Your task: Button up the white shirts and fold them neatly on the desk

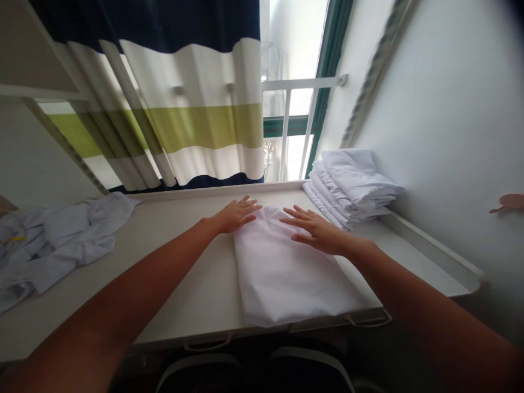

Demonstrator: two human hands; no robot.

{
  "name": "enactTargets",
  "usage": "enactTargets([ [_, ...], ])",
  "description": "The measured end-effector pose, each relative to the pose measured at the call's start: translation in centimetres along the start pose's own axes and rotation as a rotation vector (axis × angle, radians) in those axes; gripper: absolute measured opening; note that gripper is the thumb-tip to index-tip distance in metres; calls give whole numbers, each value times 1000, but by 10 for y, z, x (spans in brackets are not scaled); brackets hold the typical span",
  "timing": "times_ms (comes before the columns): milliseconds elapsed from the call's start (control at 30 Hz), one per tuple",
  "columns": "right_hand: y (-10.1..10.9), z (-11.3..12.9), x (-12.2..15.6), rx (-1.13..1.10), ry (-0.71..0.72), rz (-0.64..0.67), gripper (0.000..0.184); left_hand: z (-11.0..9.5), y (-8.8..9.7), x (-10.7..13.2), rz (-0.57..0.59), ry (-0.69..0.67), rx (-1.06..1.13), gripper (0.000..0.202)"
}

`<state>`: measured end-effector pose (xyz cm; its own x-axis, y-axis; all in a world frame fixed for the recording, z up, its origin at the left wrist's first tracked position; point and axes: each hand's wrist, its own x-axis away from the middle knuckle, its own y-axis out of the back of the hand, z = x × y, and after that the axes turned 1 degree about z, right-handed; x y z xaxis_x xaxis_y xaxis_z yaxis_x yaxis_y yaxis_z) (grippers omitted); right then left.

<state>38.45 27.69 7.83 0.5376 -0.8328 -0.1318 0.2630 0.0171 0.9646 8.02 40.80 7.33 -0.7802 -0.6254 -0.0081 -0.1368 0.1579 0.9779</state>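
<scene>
Open and empty, fingers spread, a person's left hand and right hand reach the far end of a folded white cloth, neither clearly nearer. The left meets its far left corner, the right its far right side; how firmly they press cannot be told. The cloth lies between and below the hands on a white desk, its long axis running back toward the person, its creased end pointing to the window side. Beyond the right hand sits a folded white stack; well left of the left hand, crumpled white cloth.
</scene>
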Motion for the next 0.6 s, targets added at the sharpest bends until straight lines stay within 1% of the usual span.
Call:
enactTargets([
  [33,-6,-9,-13,1,2,45,54,5,-4,-2,27,41,5,60],
  [100,-22,-27,-30,-2,-14,114,55,15,-13,-3,60,80,13,60],
  [167,-37,-40,-37,-6,-32,139,56,20,-20,-4,70,95,15,58],
  [233,-46,-47,-36,2,-42,130,56,17,-20,-2,64,108,9,58],
  [300,-46,-48,-31,33,-37,96,56,1,-13,4,37,118,-1,60],
  [367,-40,-43,-24,76,-4,40,55,-27,-4,17,-24,75,-18,62],
  [400,-36,-40,-19,89,23,12,54,-44,-1,26,-77,5,-34,61],
  [433,-31,-36,-14,90,55,0,54,-61,0,38,-104,-78,-47,61],
  [467,-28,-32,-8,78,88,7,55,-76,-1,50,-111,-141,-50,62],
  [533,-25,-25,3,26,143,76,57,-101,-11,75,-78,-224,-27,70],
  [600,-27,-20,13,-30,154,154,56,-113,-27,94,-20,-233,13,74],
])
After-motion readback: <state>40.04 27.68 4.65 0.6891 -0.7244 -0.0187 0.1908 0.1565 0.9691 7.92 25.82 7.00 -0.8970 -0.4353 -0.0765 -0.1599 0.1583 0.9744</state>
